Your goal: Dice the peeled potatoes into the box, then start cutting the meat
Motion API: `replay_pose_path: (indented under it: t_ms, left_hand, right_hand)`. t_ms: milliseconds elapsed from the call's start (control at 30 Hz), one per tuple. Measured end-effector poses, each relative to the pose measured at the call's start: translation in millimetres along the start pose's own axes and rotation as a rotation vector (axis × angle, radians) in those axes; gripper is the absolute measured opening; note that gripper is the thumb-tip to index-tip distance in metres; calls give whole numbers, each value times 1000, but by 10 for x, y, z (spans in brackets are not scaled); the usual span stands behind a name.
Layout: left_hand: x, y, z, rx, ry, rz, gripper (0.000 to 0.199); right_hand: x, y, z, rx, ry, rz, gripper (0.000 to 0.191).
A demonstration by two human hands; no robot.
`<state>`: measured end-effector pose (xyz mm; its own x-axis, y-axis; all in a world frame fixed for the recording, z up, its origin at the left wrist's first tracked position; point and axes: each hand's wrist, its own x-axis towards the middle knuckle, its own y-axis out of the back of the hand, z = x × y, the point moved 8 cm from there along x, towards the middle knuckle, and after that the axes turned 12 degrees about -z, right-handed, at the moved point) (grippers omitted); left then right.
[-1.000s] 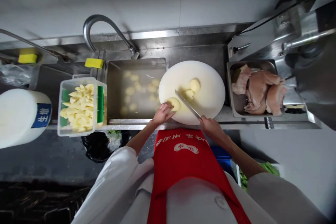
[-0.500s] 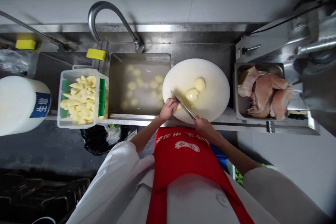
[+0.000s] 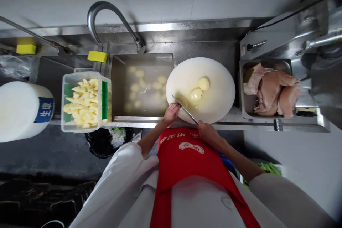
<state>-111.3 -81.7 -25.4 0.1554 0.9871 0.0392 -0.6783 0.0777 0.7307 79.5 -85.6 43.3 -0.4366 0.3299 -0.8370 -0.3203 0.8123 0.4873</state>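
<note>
At board's (image 3: 219, 74) 8 o'clock, L hand (image 3: 171, 112) pins potato (image 3: 183, 101), R hand (image 3: 207, 131) grips knife (image 3: 186, 110); cut pcs (image 3: 84, 103) done, soaking spuds (image 3: 135, 87) left.

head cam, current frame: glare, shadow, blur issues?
Head view: bright glare along the steel ledge; head view: lower-left corner falls dark, detail lost; head view: potatoes in the sink look hazy through cloudy water; head view: knife shows no obvious smear.
</note>
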Motion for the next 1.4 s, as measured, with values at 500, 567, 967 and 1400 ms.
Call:
replay_pose_path:
  t_ms: [500,567,967,1400]
  left_hand:
    - [491,427,25,-19,-213,-431,49]
    - [468,338,38,-33,-155,-347,46]
    - [151,-20,83,-128,-10,-38,31]
    - [149,56,154,-110,-125,-42,25]
  right_hand:
    - [-517,73,726,112,-209,152,28]
    - [-501,11,672,122,-178,142,27]
    - [-404,-233,563,134,-187,91,28]
    - [-43,-8,294,128,-179,100,31]
